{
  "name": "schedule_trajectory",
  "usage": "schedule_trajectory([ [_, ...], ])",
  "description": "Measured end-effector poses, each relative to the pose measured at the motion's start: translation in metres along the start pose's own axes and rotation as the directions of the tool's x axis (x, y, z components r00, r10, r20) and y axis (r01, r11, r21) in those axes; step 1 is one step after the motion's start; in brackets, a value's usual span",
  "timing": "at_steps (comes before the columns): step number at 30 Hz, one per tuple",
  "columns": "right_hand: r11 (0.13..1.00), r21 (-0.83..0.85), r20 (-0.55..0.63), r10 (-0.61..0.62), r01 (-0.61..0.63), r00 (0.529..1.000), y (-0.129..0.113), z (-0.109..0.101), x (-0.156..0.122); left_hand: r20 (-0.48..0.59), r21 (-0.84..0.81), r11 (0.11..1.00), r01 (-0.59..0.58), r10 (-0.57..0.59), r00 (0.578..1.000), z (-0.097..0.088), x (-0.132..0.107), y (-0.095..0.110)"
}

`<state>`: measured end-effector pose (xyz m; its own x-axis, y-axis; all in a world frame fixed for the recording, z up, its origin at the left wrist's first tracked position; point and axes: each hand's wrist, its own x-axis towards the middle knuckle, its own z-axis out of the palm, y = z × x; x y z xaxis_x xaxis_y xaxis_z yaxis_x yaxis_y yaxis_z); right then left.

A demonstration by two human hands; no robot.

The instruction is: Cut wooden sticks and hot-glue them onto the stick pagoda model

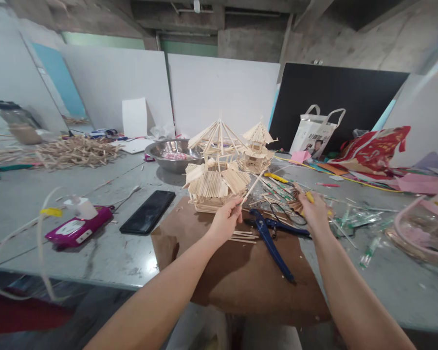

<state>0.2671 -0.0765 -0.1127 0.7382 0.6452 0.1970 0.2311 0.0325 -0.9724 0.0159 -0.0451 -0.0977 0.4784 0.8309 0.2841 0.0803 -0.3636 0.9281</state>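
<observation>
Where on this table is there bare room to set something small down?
Bare table shows between the purple block and brown sheet, nearer than the black phone. The sheet's near part, short of the blue pliers, is open too. Around the right hand it's crowded: loose sticks, clear tubes.

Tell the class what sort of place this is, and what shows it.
Probably a craft workshop: the grey worktop holds a stick-built model house, a blue-handled tool and a pile of sticks.

The dark lettering (317,131) on the white bag (306,138) is too blurred to read.
</observation>
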Motion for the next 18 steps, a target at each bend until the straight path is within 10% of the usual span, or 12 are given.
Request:
schedule_trajectory([
  [2, 0.953, -0.274, 0.193, -0.075, 0.127, 0.978, -0.013, 0.005, -0.019, -0.026, 0.048, 0.998, -0.040, 0.041, 0.999, -0.001, -0.001, 0.000],
  [5, 0.691, -0.541, 0.648, -0.021, 0.480, 0.761, -0.033, 0.010, -0.051, -0.091, 0.134, 0.986, -0.097, 0.110, 0.990, -0.003, -0.003, 0.001],
  [9, 0.400, -0.566, 0.806, 0.086, 0.721, 0.585, -0.050, 0.008, -0.078, -0.118, 0.220, 0.964, -0.148, 0.177, 0.977, -0.004, -0.007, 0.002],
  [18, 0.257, -0.604, 0.796, 0.131, 0.755, 0.592, -0.045, 0.013, -0.078, -0.111, 0.292, 0.941, -0.172, 0.212, 0.971, -0.004, -0.007, 0.000],
])
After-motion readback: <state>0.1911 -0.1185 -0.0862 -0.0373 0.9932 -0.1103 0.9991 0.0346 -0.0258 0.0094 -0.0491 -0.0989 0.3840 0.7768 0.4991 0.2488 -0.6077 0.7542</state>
